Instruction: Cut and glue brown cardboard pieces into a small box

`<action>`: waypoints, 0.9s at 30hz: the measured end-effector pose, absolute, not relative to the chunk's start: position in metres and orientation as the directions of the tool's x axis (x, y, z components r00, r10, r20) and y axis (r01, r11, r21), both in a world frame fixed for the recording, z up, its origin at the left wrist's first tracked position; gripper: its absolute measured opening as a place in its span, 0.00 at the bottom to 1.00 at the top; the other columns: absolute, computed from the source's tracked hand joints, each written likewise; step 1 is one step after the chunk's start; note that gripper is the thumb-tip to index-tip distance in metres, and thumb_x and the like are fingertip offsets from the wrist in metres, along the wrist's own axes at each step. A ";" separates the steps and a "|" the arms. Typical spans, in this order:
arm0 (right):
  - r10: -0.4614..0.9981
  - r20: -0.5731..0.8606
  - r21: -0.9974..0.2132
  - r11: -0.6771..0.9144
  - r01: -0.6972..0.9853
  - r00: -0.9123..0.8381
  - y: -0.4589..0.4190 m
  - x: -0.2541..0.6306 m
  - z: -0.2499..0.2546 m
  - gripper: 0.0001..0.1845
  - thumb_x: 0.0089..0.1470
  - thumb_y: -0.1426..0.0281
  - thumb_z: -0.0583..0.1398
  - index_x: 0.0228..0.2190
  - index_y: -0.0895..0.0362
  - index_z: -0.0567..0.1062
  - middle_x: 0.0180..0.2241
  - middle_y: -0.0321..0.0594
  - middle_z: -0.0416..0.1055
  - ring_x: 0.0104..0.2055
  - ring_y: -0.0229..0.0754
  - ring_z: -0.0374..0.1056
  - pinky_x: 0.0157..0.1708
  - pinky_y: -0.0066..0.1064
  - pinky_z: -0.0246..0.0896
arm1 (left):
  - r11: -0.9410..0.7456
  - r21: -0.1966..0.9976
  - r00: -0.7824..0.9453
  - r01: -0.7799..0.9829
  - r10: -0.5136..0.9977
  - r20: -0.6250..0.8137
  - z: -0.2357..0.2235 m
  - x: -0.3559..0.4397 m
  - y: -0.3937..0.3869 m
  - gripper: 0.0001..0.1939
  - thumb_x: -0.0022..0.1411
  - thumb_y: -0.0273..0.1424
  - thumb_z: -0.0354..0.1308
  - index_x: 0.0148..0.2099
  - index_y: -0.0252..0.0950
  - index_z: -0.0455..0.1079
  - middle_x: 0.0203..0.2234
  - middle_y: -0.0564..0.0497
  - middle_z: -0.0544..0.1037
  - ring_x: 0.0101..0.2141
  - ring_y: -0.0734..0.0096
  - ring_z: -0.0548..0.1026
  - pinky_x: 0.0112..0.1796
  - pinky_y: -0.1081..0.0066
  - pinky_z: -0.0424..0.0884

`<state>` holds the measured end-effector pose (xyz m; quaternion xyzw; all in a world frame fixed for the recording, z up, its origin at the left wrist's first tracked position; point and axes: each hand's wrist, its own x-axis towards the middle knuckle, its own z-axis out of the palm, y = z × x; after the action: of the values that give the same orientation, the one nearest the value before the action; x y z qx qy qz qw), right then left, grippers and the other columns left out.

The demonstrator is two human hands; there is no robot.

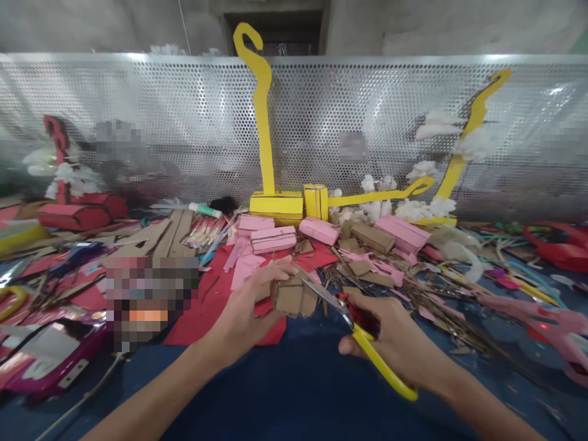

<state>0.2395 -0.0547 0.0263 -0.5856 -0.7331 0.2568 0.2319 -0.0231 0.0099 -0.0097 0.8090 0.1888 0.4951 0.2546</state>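
My left hand [250,306] grips a folded brown cardboard piece [291,297] low in the middle of the head view, just above the blue table top. My right hand [390,340] is closed on yellow-handled scissors [362,337]. The scissors' metal blades reach up-left and meet the cardboard piece's top edge. A red paper sheet [206,306] lies under and behind my left hand.
A perforated metal panel [184,122] walls the table's far side. Yellow swan-neck cardboard figures [261,122] and pink boxes [273,239] stand before it. Cardboard strips, pink scraps, cotton tufts [416,208] and red pieces [78,211] litter both sides. A glue tube [204,210] lies at back left.
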 end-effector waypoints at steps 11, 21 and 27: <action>0.980 0.159 -0.789 0.199 0.581 -0.119 -0.045 0.251 0.002 0.26 0.52 0.48 0.65 0.25 0.54 0.63 0.22 0.29 0.54 0.25 0.35 0.50 0.25 0.29 0.44 | -0.800 0.594 0.382 0.080 0.575 0.723 -0.007 -0.022 0.009 0.26 0.62 0.21 0.63 0.58 0.46 0.61 0.56 0.45 0.72 0.59 0.62 0.70 0.58 0.58 0.70; 0.930 0.225 -0.540 0.368 0.757 -0.291 -0.054 0.248 0.015 0.22 0.58 0.50 0.60 0.32 0.54 0.62 0.31 0.34 0.62 0.30 0.39 0.56 0.30 0.30 0.53 | -0.835 0.523 0.348 0.171 0.548 0.761 -0.002 -0.024 0.006 0.23 0.60 0.23 0.67 0.53 0.42 0.63 0.52 0.44 0.77 0.54 0.65 0.76 0.53 0.64 0.75; 0.936 0.202 -0.509 0.351 0.786 -0.288 -0.054 0.240 0.019 0.23 0.55 0.49 0.64 0.31 0.54 0.64 0.30 0.34 0.64 0.29 0.39 0.56 0.30 0.30 0.50 | -0.865 0.482 0.409 0.140 0.494 0.767 -0.001 -0.024 0.005 0.22 0.61 0.21 0.64 0.54 0.41 0.64 0.54 0.44 0.76 0.56 0.67 0.74 0.57 0.65 0.72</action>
<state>0.2398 -0.0545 0.0193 -0.5472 -0.7867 0.1579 0.2381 -0.0236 0.0050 -0.0008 0.8210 0.1932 0.5082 0.1741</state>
